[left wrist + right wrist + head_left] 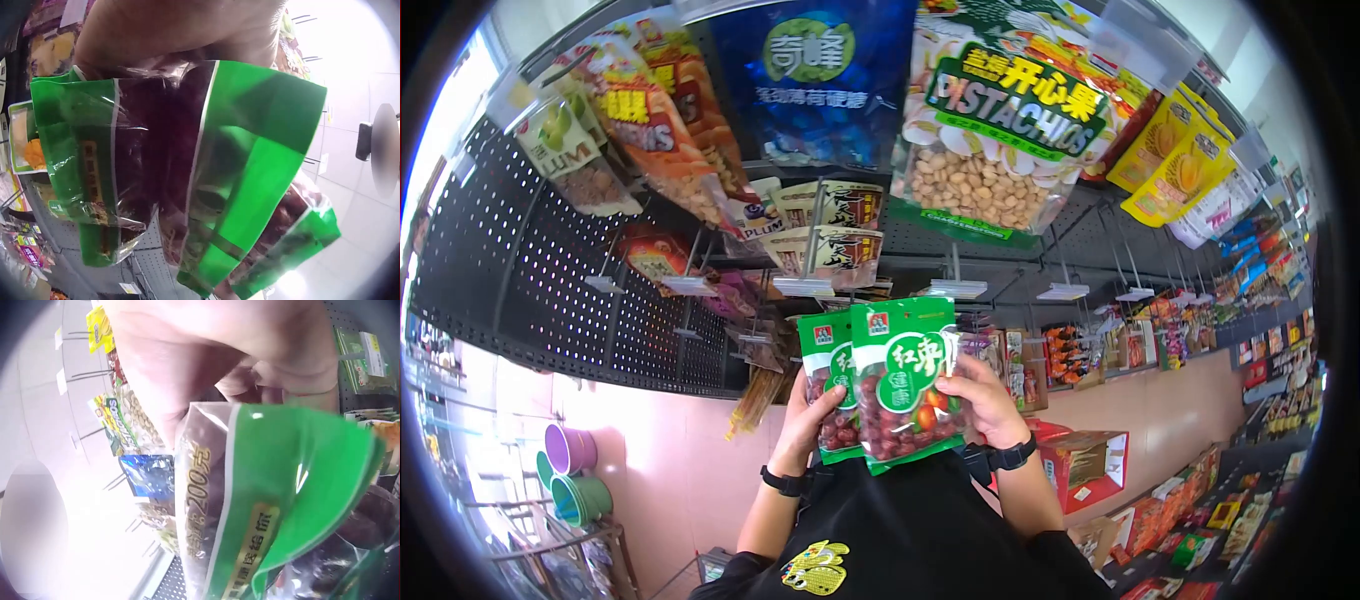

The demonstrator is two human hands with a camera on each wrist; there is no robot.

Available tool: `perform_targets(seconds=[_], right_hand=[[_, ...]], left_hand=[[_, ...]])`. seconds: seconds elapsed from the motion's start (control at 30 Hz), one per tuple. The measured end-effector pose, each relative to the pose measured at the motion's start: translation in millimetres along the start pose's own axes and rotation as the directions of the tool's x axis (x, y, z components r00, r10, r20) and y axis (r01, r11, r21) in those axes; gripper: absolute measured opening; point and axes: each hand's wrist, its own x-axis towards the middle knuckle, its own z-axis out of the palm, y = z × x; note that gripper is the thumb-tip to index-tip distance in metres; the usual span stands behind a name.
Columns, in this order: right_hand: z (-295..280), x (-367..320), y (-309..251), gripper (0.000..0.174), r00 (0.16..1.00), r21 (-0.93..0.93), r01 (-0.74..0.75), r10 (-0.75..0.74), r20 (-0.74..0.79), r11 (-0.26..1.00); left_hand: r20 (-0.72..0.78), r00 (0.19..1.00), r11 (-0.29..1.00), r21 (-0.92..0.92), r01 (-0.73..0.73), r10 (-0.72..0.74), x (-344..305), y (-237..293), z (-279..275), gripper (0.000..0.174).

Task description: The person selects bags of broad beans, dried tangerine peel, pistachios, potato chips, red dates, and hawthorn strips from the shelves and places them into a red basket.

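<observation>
Two green-and-clear bags of red dates are held up side by side at chest height in the head view. My left hand (pixel 802 422) grips the left bag of dates (pixel 824 337) by its side edge, thumb on the front. The right bag of dates (pixel 905 322) overlaps it and hides part of its front. My right hand (pixel 992 402) pinches that bag's right edge, thumb in front. In the left wrist view, crinkled green bag ends (pixel 262 112) hang from the left hand (pixel 181 31). The right wrist view shows the fingers behind the bag's printed side (pixel 212 481).
Hooks above carry a large pistachio bag (pixel 990 150), a blue candy bag (pixel 810 80) and yellow packets (pixel 1175 160). Black pegboard (pixel 490 260) stands at the left. Colored buckets (pixel 580 497) are lower left; a red box (pixel 1090 468) and low shelves of packets lie right.
</observation>
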Motion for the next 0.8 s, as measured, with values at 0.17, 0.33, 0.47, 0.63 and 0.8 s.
perform_targets(seconds=[0.17,0.33,0.47,0.63,0.8], right_hand=[[-3,-12,32,0.031,0.984,-0.148,0.039,-0.063,-0.164,0.988],[-6,-47,36,0.042,0.882,-0.416,-0.068,-0.14,-0.449,0.907],[-16,-68,59,0.049,0.76,-0.338,0.055,-0.259,-0.597,0.94],[-37,-121,66,0.055,0.645,-0.315,0.16,-0.341,-0.684,0.935],[-78,-204,52,0.056,0.697,-0.075,0.21,-0.203,-0.688,0.975]], left_hand=[[-0.02,0.99,0.989,0.043,0.14,-0.139,2,-15,16,0.048],[0.113,0.957,0.961,0.094,0.259,-0.269,16,-50,22,0.055],[0.239,0.83,0.861,0.07,0.504,-0.505,35,-92,16,0.06],[0.459,0.666,0.772,0.075,0.631,-0.588,54,-123,45,0.059],[0.513,0.47,0.64,0.222,0.736,-0.718,24,-104,140,0.058]])
